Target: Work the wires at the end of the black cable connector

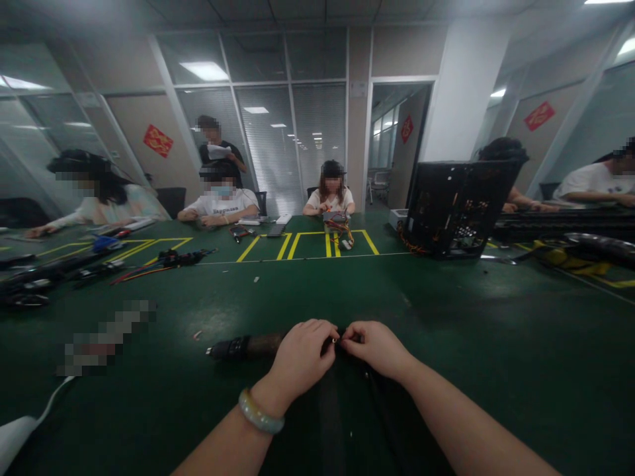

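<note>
A dark bundle of sleeved cable [248, 346] lies across the green table in front of me. It ends in a black connector at the left. My left hand [302, 357] is closed around the bundle's right part, with a pale bangle on the wrist. My right hand [374, 345] pinches the same bundle close to my left fingertips. The spot where the fingers meet is hidden by them. Black straps [331, 423] run from the hands toward me.
Several people sit around the green table [446, 330]. A black computer case [459, 205] stands at the right. Cable bundles [163, 259] lie at the left, and a white cable [49, 396] at the near left. Yellow lines [307, 243] mark the far side.
</note>
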